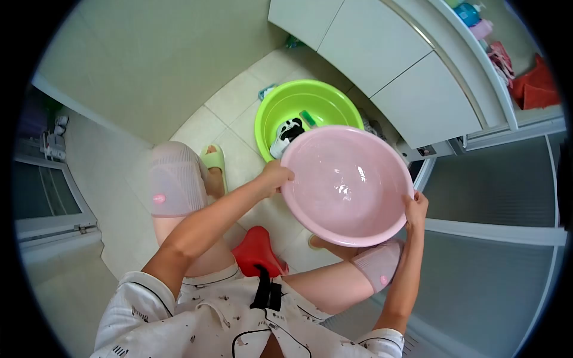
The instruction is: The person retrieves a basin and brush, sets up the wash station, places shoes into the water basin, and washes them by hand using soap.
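Observation:
A round pink basin (322,197) is held up in front of me, tilted so that its shiny inside faces me. My left hand (276,178) grips its left rim, and my right hand (416,207) is closed on the right rim. Behind it on the floor stands a lime green basin (279,98), partly covered by the pink one. Inside the green basin lie a white shoe-like item with a panda face (287,132) and a green and white brush-like thing (308,118). Whether the pink basin holds water, I cannot tell.
A red plastic stool (258,250) is between my legs on the tiled floor (224,116). White cabinets (382,45) stand ahead, with pump bottles (468,13) and red cloth (537,83) on the counter above. Frosted glass panels (477,268) are at the right.

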Motion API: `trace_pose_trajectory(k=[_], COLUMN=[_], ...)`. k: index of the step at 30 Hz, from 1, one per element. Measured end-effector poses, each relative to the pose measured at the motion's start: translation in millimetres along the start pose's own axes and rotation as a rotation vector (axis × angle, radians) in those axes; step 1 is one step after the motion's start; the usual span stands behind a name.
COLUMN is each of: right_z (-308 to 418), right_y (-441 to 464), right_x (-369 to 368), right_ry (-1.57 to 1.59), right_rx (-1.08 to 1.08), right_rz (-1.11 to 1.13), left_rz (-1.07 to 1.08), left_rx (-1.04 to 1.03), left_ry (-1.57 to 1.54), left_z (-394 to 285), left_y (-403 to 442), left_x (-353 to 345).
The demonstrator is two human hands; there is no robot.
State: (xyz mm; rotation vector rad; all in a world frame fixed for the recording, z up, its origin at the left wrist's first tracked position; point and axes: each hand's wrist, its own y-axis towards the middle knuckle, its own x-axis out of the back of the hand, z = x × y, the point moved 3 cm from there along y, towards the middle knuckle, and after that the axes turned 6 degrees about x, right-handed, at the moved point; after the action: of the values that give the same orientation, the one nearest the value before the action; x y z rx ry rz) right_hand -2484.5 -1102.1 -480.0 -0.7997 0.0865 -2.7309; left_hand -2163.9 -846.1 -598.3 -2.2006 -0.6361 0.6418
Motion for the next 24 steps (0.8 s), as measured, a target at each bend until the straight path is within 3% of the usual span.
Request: trace_pose_trajectory(k=[3,11,24], right_z=[-5,-6,11], right_y=[-10,-5,6], right_x=[2,-5,-17], right_ry=[-0.054,-0.025,0.118], right_rx=[-0.106,-0.069,-0.137], right_rz=[0.033,0.031,0.047], left_rz=[-0.011,-0.038,-0.045], left_rx=[0.066,-0.007,0.060], left_ry=[-0.035,-0.075,-0.105], left_z=[40,46,38], left_y=[11,10,-2], left_x=[-6,-6,-4])
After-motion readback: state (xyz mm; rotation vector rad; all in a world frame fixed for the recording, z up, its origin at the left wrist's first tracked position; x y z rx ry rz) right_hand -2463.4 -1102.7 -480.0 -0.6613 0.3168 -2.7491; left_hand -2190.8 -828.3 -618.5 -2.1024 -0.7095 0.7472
